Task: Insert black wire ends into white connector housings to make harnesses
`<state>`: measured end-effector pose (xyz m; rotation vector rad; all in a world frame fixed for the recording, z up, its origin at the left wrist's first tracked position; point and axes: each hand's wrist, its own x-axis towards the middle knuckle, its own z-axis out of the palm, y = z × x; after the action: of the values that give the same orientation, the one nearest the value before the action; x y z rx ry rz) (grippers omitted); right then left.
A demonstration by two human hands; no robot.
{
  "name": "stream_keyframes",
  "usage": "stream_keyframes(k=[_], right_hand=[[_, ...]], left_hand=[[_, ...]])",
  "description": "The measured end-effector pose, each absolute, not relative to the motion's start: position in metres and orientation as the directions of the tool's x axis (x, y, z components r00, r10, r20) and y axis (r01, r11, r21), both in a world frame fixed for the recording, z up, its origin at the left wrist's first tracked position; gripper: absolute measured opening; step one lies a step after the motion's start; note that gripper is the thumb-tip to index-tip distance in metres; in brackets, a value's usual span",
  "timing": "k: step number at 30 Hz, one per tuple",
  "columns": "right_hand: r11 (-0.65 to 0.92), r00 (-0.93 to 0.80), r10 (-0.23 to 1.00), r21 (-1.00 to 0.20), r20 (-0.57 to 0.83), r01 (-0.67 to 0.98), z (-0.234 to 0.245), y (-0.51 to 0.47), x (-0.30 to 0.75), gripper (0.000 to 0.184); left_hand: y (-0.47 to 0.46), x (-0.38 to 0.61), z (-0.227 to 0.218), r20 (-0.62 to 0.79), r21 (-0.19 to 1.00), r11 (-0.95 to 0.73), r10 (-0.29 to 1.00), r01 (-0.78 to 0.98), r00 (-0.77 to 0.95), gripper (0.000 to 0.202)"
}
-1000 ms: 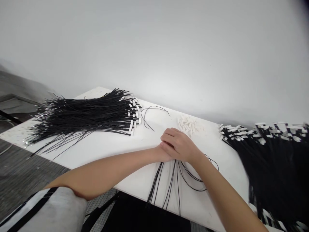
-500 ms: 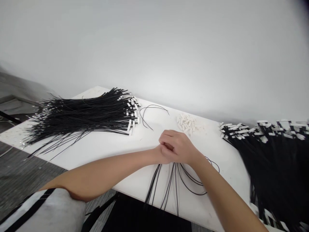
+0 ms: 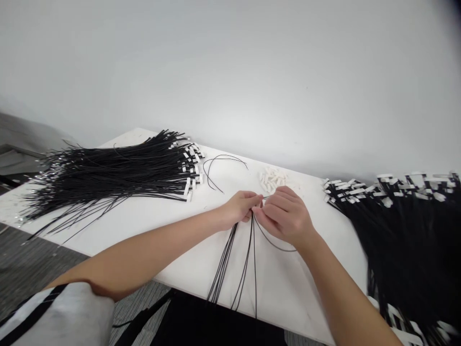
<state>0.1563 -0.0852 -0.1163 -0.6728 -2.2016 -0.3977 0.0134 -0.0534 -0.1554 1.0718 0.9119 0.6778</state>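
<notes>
Black wires [image 3: 223, 262] trail from the left hand [image 3: 236, 210], the nearer one, their long axis running back toward the person and past the desk [image 3: 277, 288] edge. Its grip pinches them up top. Just beside it, the right hand [image 3: 286, 214] has curled fingers closed, it seems, on one strand bridging the two. White pieces [image 3: 272, 179] lie just beyond both hands.
</notes>
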Motion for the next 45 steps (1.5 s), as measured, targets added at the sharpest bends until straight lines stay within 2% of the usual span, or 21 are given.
stream_keyframes(k=[3,7,13,23,31,36,38,40,42,44,45], right_hand=[[0.792,-0.564,0.384,0.054,0.731,0.608,-0.118,-0.088,0.170,0.022],[0.762,-0.631,0.393,0.147,0.670,0.630,-0.125,-0.087,0.176,0.013],[0.742,-0.645,0.353,0.218,0.677,0.635,-0.129,-0.083,0.171,0.009],[0.767,-0.656,0.405,0.154,0.637,0.623,-0.129,-0.086,0.164,0.015],[0.771,-0.674,0.380,0.185,0.633,0.609,-0.135,-0.083,0.167,0.018],[0.751,-0.660,0.414,0.174,0.627,0.637,-0.139,-0.080,0.167,0.017],[0.745,-0.609,0.464,0.089,0.644,0.662,-0.141,-0.081,0.166,0.012],[0.740,-0.513,0.553,-0.104,0.656,0.665,-0.141,-0.082,0.166,0.008],[0.684,-0.364,0.695,-0.416,0.619,0.599,-0.139,-0.082,0.164,0.007],[0.541,-0.171,0.837,-0.735,0.520,0.408,-0.134,-0.082,0.164,0.007],[0.454,-0.071,0.889,-0.848,0.453,0.274,-0.132,-0.080,0.165,0.009]], left_hand=[[-0.047,0.007,-0.146,-0.341,0.862,0.473,0.807,-0.181,0.483,0.031],[-0.042,0.008,-0.141,-0.409,0.780,0.551,0.807,-0.295,0.427,0.027],[-0.046,0.007,-0.134,-0.395,0.782,0.540,0.816,-0.311,0.423,0.028],[-0.050,0.009,-0.135,-0.383,0.831,0.492,0.845,-0.260,0.372,0.027],[-0.049,0.009,-0.138,-0.386,0.834,0.490,0.846,-0.252,0.369,0.026],[-0.050,0.009,-0.136,-0.380,0.829,0.495,0.840,-0.260,0.388,0.026],[-0.051,0.009,-0.136,-0.370,0.830,0.494,0.835,-0.258,0.407,0.027],[-0.051,0.009,-0.136,-0.358,0.840,0.483,0.836,-0.248,0.416,0.028],[-0.051,0.009,-0.136,-0.351,0.851,0.470,0.842,-0.236,0.410,0.029],[-0.050,0.008,-0.137,-0.358,0.856,0.466,0.847,-0.223,0.393,0.030],[-0.049,0.008,-0.137,-0.365,0.858,0.467,0.848,-0.214,0.384,0.030]])
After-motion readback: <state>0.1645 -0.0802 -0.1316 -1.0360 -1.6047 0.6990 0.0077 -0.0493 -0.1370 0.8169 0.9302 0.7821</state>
